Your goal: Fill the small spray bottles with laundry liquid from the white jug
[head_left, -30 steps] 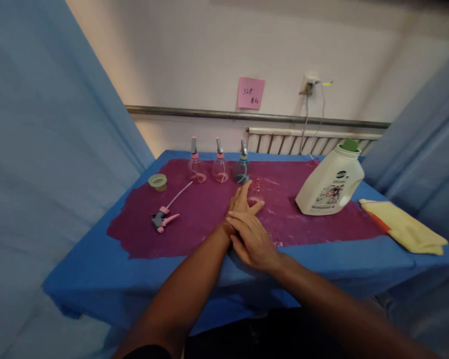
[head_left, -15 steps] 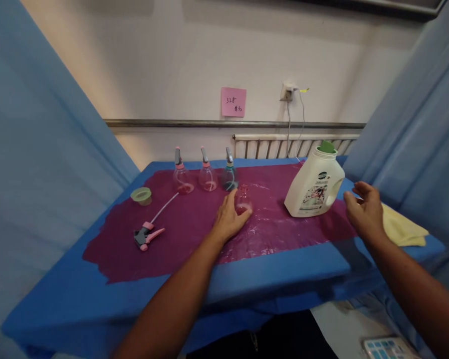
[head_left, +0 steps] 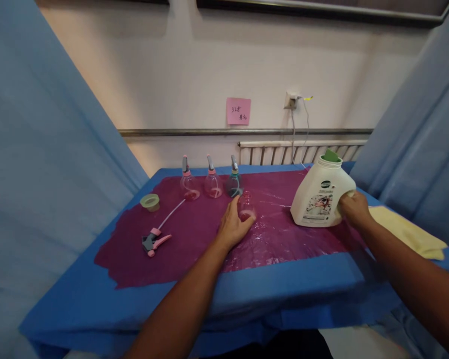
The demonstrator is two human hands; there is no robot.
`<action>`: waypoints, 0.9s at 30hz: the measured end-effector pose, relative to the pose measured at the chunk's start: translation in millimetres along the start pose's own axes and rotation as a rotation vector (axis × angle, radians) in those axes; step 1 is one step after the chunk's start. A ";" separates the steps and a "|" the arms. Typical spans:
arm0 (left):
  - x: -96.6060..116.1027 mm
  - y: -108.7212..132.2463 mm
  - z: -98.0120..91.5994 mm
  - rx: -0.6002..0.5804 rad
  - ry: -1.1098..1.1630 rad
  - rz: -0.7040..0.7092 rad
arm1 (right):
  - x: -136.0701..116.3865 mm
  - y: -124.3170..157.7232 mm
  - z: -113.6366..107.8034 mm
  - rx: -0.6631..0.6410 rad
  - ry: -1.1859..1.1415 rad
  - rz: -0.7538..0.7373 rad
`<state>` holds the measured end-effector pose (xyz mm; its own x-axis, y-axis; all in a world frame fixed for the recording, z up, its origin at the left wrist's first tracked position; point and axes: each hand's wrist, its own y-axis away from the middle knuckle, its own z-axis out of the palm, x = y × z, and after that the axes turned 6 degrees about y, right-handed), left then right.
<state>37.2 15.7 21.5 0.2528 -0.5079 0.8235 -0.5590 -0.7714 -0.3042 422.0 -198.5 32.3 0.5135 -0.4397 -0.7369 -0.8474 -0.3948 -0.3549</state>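
My left hand (head_left: 235,224) is closed around a clear pink spray bottle (head_left: 247,205) without its head, which stands upright on the purple plastic sheet (head_left: 198,239). A little pinkish liquid shows in its bottom. At the right, my right hand (head_left: 353,209) grips the handle of a large cream detergent jug (head_left: 316,199); its fingers are partly hidden in the handle opening. The jug is upright, uncapped, with a green spout (head_left: 330,155) in its mouth. To the left lies a loose grey-and-pink trigger spray head (head_left: 153,242) with its thin tube pointing away from me.
Behind my left hand stand two pink spray bottles (head_left: 190,187) and a teal spray bottle (head_left: 234,184), all with heads on. A small green cap (head_left: 150,201) lies at the left, and a folded yellow cloth (head_left: 407,232) at the right. Blue curtains (head_left: 60,149) flank the table.
My right hand has moved left from beside the jug and taken hold of its handle. My left hand stays on the pink bottle. The whole view has shifted slightly.
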 end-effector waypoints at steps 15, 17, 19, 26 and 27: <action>-8.1 0.6 1.4 0.016 0.038 0.071 | -94.7 3.0 -39.3 -0.115 0.228 -0.169; -8.3 0.7 0.9 0.030 0.054 0.077 | -103.5 2.0 -41.4 -0.149 0.288 -0.225; -7.8 0.9 0.2 0.034 0.059 0.078 | -110.0 0.7 -41.9 -0.183 0.352 -0.272; -3.7 3.2 -1.3 0.005 0.030 0.064 | -124.6 -5.0 -41.3 -0.271 0.600 -0.356; -3.1 3.5 -1.4 0.002 0.029 0.067 | -125.6 -5.5 -41.0 -0.277 0.636 -0.361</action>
<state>33.3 15.1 18.6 0.1920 -0.5472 0.8147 -0.5721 -0.7369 -0.3601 367.8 -174.2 150.4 0.8004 -0.5907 -0.1024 -0.5919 -0.7513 -0.2920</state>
